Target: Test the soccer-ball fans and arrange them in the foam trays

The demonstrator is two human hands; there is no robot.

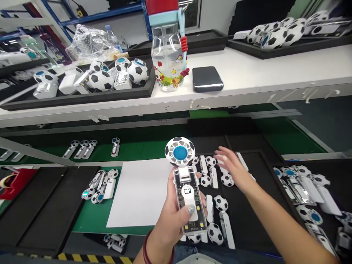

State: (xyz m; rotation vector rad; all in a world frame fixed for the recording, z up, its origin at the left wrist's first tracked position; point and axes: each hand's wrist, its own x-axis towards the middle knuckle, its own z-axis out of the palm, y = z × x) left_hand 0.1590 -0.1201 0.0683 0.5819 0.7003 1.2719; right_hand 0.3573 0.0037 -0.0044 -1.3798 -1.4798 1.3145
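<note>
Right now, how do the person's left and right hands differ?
The left hand is closed around a clear-bodied soccer-ball handheld fan, while the right hand is open and holds nothing. The right hand reaches out over a black tray, the left hand does not. The left wrist wears a dark red bracelet; the right wrist shows none. Both hands are ungloved.

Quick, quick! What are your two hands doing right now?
Left hand: closed, holding a handheld fan.
Right hand: open, holding nothing.
</note>
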